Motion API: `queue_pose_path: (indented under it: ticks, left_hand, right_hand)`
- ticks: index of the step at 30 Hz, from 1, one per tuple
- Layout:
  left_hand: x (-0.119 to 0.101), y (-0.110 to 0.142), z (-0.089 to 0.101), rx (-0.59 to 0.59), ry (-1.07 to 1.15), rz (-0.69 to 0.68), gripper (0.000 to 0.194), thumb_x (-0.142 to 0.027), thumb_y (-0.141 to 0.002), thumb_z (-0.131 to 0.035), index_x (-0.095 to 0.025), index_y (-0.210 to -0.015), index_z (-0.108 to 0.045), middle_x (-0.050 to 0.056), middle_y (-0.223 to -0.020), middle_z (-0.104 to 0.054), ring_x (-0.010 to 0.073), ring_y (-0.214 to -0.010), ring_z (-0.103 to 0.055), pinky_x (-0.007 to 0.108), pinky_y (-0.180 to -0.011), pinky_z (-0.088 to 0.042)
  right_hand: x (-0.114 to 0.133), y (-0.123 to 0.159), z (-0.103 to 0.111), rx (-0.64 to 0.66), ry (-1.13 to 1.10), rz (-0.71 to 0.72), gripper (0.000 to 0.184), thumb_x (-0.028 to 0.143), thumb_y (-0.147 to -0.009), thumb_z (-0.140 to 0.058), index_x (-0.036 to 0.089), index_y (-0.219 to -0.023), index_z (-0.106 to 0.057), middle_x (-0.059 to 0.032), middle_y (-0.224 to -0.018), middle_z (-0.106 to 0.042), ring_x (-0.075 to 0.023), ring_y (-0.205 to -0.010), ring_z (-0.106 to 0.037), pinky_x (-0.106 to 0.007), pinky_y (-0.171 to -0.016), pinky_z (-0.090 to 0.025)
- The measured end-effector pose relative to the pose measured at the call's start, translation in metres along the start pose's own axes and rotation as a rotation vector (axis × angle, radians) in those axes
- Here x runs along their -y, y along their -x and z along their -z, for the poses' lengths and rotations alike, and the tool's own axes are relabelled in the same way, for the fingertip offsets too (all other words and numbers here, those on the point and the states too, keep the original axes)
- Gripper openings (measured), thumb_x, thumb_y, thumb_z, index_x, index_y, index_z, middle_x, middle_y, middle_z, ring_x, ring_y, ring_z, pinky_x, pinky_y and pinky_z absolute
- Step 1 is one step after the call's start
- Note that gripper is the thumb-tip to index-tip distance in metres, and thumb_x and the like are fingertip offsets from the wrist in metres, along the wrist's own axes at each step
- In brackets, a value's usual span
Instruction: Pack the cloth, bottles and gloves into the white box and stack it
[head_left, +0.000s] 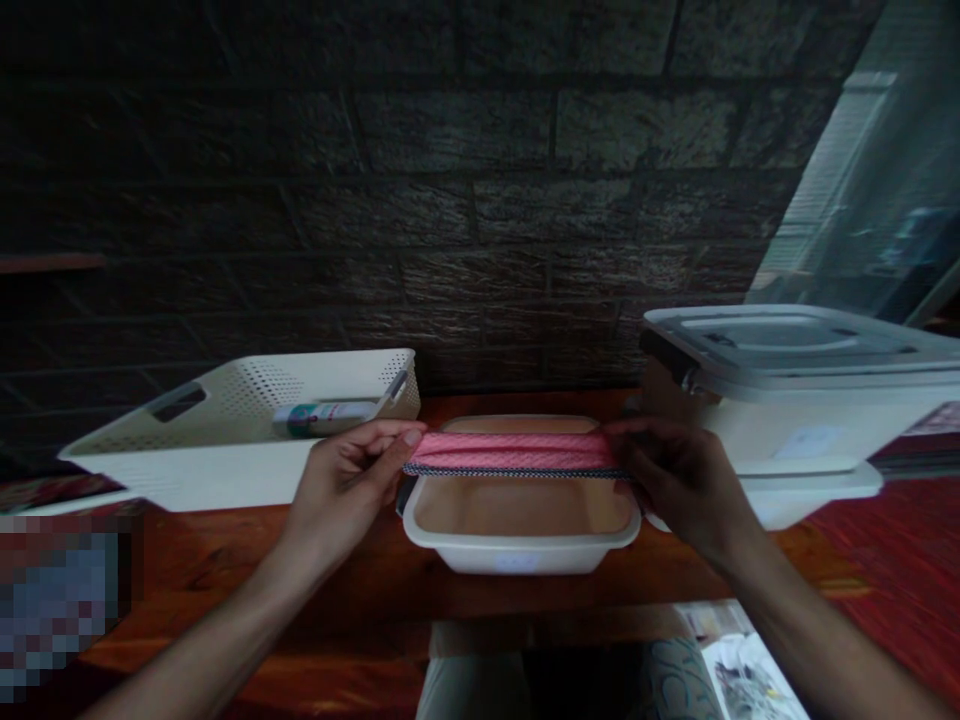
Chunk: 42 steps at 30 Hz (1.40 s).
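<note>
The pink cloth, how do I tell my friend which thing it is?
Look for the dark wall, then the wooden table in front of it, and the open white bin in the middle. Over that bin, the left hand and right hand hold the pink cloth between them. Its pink colour and dark patterned edge set it apart from the whitish bin.

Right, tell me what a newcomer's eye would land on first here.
Probably the bright pink fabric piece with a dark patterned edge, stretched between the left hand and right hand over an open white plastic bin. Next, perhaps, the white perforated plastic basket at left and grey-lidded white plastic box at right.
</note>
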<state>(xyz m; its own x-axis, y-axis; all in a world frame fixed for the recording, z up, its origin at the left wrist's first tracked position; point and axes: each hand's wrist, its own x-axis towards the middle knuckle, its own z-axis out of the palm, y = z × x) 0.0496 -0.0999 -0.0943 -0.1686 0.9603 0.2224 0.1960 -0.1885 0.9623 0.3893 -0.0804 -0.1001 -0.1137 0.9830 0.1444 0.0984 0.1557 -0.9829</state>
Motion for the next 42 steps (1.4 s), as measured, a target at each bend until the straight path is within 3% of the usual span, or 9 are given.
queue_pose_path:
  ticks: [6,10,14,18,23,28,35,40,42]
  left_hand:
    - [0.006,-0.003,0.003,0.101,-0.006,0.034,0.032,-0.046,-0.086,-0.081,-0.018,-0.103,-0.078,-0.003,-0.064,-0.062,0.0073,-0.049,-0.037,0.019,-0.046,-0.023]
    - [-0.009,-0.012,0.006,0.209,-0.117,-0.020,0.025,-0.042,-0.090,-0.078,-0.019,-0.098,-0.082,0.003,-0.079,-0.075,0.0162,-0.072,-0.065,0.022,-0.064,-0.047]
    - [-0.023,-0.019,0.000,0.284,-0.204,-0.098,0.026,-0.044,-0.092,-0.074,-0.021,-0.101,-0.083,0.005,-0.093,-0.080,0.0232,-0.090,-0.073,0.029,-0.082,-0.055]
    - [-0.016,-0.013,-0.005,0.429,-0.481,-0.177,0.030,-0.047,-0.096,-0.066,-0.025,-0.109,-0.083,0.004,-0.093,-0.081,0.0223,-0.080,-0.072,0.028,-0.068,-0.052]
    - [-0.005,0.005,0.006,0.465,-0.839,-0.300,0.031,-0.042,-0.100,-0.057,-0.027,-0.108,-0.082,0.001,-0.080,-0.078,0.0159,-0.058,-0.065,0.027,-0.056,-0.041]
    - [-0.010,0.013,0.012,0.564,-0.846,-0.316,0.026,-0.033,-0.100,-0.056,-0.027,-0.102,-0.081,0.001,-0.083,-0.076,0.0154,-0.064,-0.067,0.026,-0.060,-0.044]
    - [-0.019,0.006,0.005,0.413,-0.895,-0.424,0.027,-0.038,-0.102,-0.057,-0.028,-0.105,-0.082,0.005,-0.095,-0.073,0.0204,-0.083,-0.068,0.031,-0.073,-0.047]
    - [-0.019,-0.003,-0.007,0.653,-1.011,-0.456,0.022,-0.021,-0.095,-0.059,-0.022,-0.084,-0.078,0.007,-0.087,-0.070,0.0227,-0.086,-0.066,0.035,-0.077,-0.042]
    - [-0.021,-0.007,-0.014,0.685,-1.011,-0.488,0.022,-0.016,-0.093,-0.058,-0.021,-0.081,-0.077,0.008,-0.087,-0.069,0.0216,-0.083,-0.065,0.035,-0.074,-0.040]
  right_hand:
    - [-0.007,-0.005,0.003,0.056,0.022,0.016,0.043,0.051,-0.092,-0.071,0.015,-0.115,-0.074,-0.0020,-0.066,-0.068,-0.0118,-0.049,-0.054,-0.022,-0.045,-0.038]
    - [0.004,-0.011,0.002,0.161,0.207,0.126,0.032,0.043,-0.098,-0.064,0.016,-0.108,-0.078,-0.0044,-0.075,-0.072,-0.0196,-0.074,-0.068,-0.028,-0.065,-0.051]
    - [0.014,-0.020,-0.003,0.162,0.332,0.207,0.028,0.036,-0.098,-0.063,0.016,-0.108,-0.079,-0.0071,-0.090,-0.079,-0.0236,-0.083,-0.074,-0.030,-0.071,-0.054]
    - [0.017,-0.020,-0.005,0.219,0.563,0.253,0.024,0.025,-0.097,-0.057,0.021,-0.107,-0.080,-0.0046,-0.092,-0.080,-0.0223,-0.080,-0.075,-0.029,-0.068,-0.051]
    - [0.023,-0.004,-0.010,0.280,0.782,0.345,0.031,0.013,-0.096,-0.053,0.026,-0.106,-0.080,-0.0015,-0.095,-0.081,-0.0178,-0.075,-0.072,-0.027,-0.065,-0.044]
    - [0.021,-0.004,-0.015,0.337,0.912,0.394,0.026,0.013,-0.097,-0.055,0.022,-0.093,-0.079,-0.0046,-0.083,-0.077,-0.0187,-0.072,-0.069,-0.028,-0.063,-0.038]
    - [0.021,-0.020,-0.030,0.363,0.902,0.451,0.026,0.015,-0.102,-0.053,0.022,-0.100,-0.078,-0.0048,-0.093,-0.077,-0.0165,-0.075,-0.069,-0.028,-0.069,-0.043]
    - [0.022,-0.023,-0.039,0.491,1.078,0.449,0.027,0.013,-0.100,-0.054,0.020,-0.094,-0.080,-0.0098,-0.106,-0.076,-0.0224,-0.096,-0.070,-0.031,-0.079,-0.046]
    - [0.023,-0.025,-0.041,0.538,1.119,0.447,0.026,0.012,-0.100,-0.056,0.019,-0.094,-0.080,-0.0105,-0.108,-0.076,-0.0240,-0.102,-0.069,-0.032,-0.083,-0.048]
